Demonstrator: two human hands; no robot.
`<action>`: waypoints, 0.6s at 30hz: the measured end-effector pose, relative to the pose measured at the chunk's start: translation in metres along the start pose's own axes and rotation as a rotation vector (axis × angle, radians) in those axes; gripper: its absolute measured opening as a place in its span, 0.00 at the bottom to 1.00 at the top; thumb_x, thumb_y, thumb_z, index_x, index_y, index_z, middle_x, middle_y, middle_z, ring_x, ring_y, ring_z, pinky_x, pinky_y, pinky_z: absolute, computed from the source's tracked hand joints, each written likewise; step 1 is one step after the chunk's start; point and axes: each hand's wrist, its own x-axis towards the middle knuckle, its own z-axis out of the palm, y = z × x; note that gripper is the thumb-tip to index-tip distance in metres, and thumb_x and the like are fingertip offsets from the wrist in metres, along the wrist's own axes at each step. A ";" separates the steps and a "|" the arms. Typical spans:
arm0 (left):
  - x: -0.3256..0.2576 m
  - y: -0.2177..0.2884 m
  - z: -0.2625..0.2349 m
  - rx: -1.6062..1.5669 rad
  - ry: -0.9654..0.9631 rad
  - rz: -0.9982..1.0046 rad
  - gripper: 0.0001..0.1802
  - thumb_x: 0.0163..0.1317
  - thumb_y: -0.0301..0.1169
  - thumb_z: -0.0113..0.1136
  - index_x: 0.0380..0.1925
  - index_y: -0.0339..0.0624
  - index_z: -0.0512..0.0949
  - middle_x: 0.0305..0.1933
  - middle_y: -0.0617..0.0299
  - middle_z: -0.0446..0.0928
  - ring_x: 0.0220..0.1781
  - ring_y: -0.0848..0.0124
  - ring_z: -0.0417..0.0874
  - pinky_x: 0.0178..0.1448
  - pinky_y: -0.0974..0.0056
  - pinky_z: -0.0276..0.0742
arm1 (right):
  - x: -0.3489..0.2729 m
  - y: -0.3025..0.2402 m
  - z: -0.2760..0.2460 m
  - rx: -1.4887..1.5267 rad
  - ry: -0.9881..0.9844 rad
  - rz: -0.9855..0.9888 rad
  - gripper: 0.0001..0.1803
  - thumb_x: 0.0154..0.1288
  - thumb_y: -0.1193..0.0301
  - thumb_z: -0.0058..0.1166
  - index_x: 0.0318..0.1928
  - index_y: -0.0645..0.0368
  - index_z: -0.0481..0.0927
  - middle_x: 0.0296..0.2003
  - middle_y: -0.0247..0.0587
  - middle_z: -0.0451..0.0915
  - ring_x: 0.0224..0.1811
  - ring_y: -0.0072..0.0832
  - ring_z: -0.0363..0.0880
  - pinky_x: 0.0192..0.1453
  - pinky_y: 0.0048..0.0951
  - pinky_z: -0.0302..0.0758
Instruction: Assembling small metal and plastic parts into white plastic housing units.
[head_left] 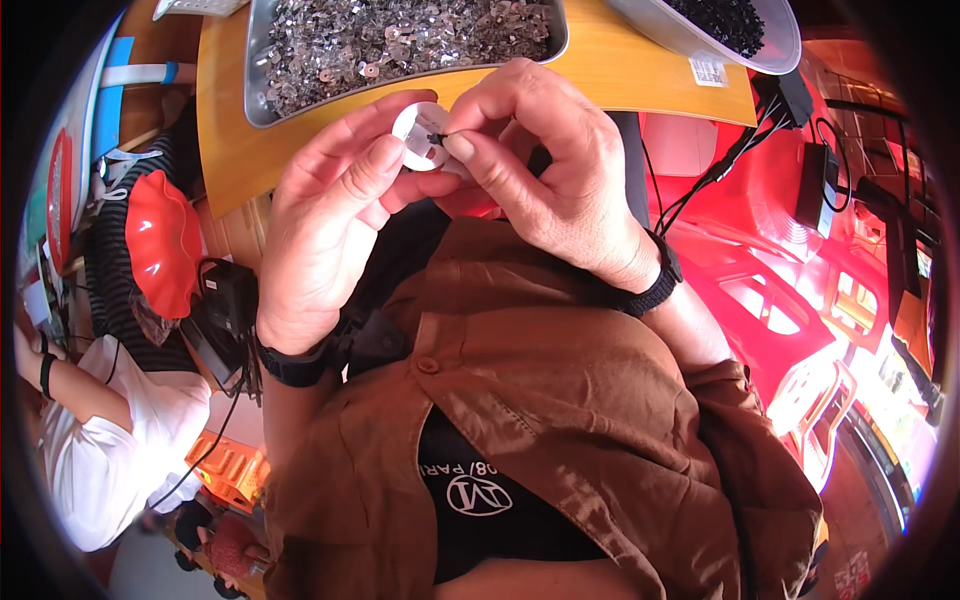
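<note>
In front of my chest, my left hand (340, 190) is closed on a small round white plastic piece (408, 122), its thumb and fingers at the rim. My right hand (550, 160) pinches a tiny black part (438, 139) against the inner face of the white piece. The exact shape of the black part is too small to make out. Just beyond both hands, a metal tray (264, 116) on the table holds a heap of small clear and shiny pieces (390, 45).
A pale basin (784, 58) of small black parts (725, 22) stands at the far right of the wooden table (640, 90). Red plastic chairs (735, 275) and black cables (690, 185) are on the right. On the left are a red wavy-edged object (160, 245) and a person in white (130, 450).
</note>
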 end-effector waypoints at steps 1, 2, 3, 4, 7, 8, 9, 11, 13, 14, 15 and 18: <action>0.000 0.000 -0.001 -0.001 0.000 0.000 0.18 0.66 0.31 0.51 0.53 0.32 0.71 0.51 0.53 0.75 0.51 0.66 0.78 0.54 0.59 0.78 | 0.000 -0.002 0.002 0.023 0.023 0.034 0.07 0.51 0.77 0.60 0.32 0.58 0.78 0.24 0.37 0.74 0.24 0.29 0.74 0.26 0.25 0.71; 0.000 0.000 -0.004 -0.002 -0.014 -0.008 0.18 0.66 0.30 0.52 0.54 0.33 0.70 0.51 0.53 0.75 0.52 0.66 0.78 0.54 0.58 0.78 | -0.001 -0.004 0.002 0.022 0.022 0.035 0.07 0.51 0.77 0.60 0.32 0.58 0.78 0.24 0.37 0.74 0.24 0.29 0.74 0.26 0.25 0.71; 0.000 0.000 -0.005 -0.002 -0.028 -0.016 0.19 0.65 0.29 0.52 0.54 0.33 0.70 0.52 0.53 0.75 0.53 0.66 0.77 0.55 0.57 0.78 | 0.000 -0.007 0.002 0.035 0.043 0.100 0.07 0.51 0.77 0.61 0.32 0.58 0.78 0.24 0.37 0.74 0.24 0.30 0.74 0.26 0.26 0.71; 0.000 0.000 -0.005 -0.003 -0.028 -0.016 0.19 0.65 0.29 0.52 0.54 0.33 0.70 0.52 0.53 0.75 0.53 0.66 0.77 0.55 0.57 0.78 | 0.001 -0.008 0.002 0.047 0.064 0.165 0.06 0.51 0.77 0.61 0.31 0.58 0.78 0.24 0.37 0.74 0.24 0.31 0.74 0.26 0.27 0.71; 0.001 -0.001 -0.005 0.015 -0.007 0.011 0.19 0.65 0.28 0.53 0.54 0.33 0.70 0.51 0.53 0.75 0.53 0.66 0.77 0.55 0.57 0.78 | 0.004 -0.007 0.000 -0.009 0.058 0.139 0.07 0.50 0.76 0.62 0.31 0.58 0.78 0.23 0.36 0.73 0.24 0.31 0.74 0.27 0.28 0.72; 0.002 -0.001 -0.005 0.022 -0.014 0.020 0.19 0.64 0.28 0.53 0.54 0.33 0.70 0.51 0.54 0.75 0.52 0.66 0.77 0.55 0.57 0.78 | 0.003 -0.007 0.001 -0.010 0.059 0.139 0.07 0.50 0.76 0.62 0.31 0.58 0.78 0.23 0.36 0.73 0.24 0.31 0.74 0.27 0.28 0.72; 0.002 -0.001 -0.006 0.029 -0.021 0.029 0.19 0.64 0.27 0.54 0.54 0.33 0.70 0.51 0.54 0.75 0.52 0.66 0.77 0.55 0.57 0.77 | 0.003 -0.006 0.002 -0.012 0.074 0.123 0.07 0.50 0.76 0.62 0.31 0.58 0.78 0.23 0.36 0.73 0.24 0.31 0.74 0.27 0.27 0.72; 0.000 0.000 -0.004 0.030 -0.012 0.027 0.18 0.64 0.27 0.54 0.53 0.33 0.70 0.51 0.54 0.75 0.52 0.66 0.78 0.55 0.57 0.77 | 0.003 -0.006 0.002 -0.014 0.087 0.108 0.07 0.50 0.75 0.62 0.31 0.58 0.78 0.22 0.36 0.73 0.24 0.31 0.75 0.27 0.27 0.72; 0.000 0.000 -0.004 0.032 -0.004 0.024 0.18 0.64 0.27 0.54 0.53 0.33 0.70 0.50 0.55 0.75 0.52 0.67 0.78 0.55 0.57 0.77 | 0.005 -0.007 0.001 -0.053 0.053 0.119 0.06 0.50 0.75 0.61 0.30 0.58 0.78 0.23 0.37 0.74 0.25 0.32 0.76 0.28 0.28 0.73; 0.000 0.000 -0.005 0.043 -0.009 0.022 0.18 0.64 0.27 0.54 0.53 0.33 0.70 0.50 0.55 0.75 0.52 0.67 0.78 0.55 0.57 0.77 | 0.005 -0.007 0.001 -0.054 0.053 0.120 0.06 0.50 0.75 0.61 0.30 0.58 0.78 0.23 0.37 0.74 0.25 0.32 0.76 0.28 0.28 0.73; 0.000 0.000 -0.005 0.053 -0.014 0.019 0.18 0.64 0.27 0.55 0.52 0.33 0.70 0.50 0.55 0.75 0.52 0.68 0.78 0.55 0.57 0.77 | 0.006 -0.006 0.002 -0.073 0.055 0.090 0.06 0.50 0.75 0.61 0.30 0.58 0.78 0.23 0.37 0.74 0.25 0.32 0.76 0.28 0.29 0.73; 0.000 0.001 -0.003 0.070 -0.008 0.025 0.18 0.63 0.27 0.55 0.52 0.32 0.70 0.49 0.55 0.76 0.51 0.68 0.78 0.55 0.59 0.77 | 0.007 -0.007 0.002 -0.093 0.058 0.063 0.06 0.49 0.76 0.61 0.30 0.58 0.78 0.23 0.37 0.74 0.26 0.33 0.77 0.28 0.30 0.73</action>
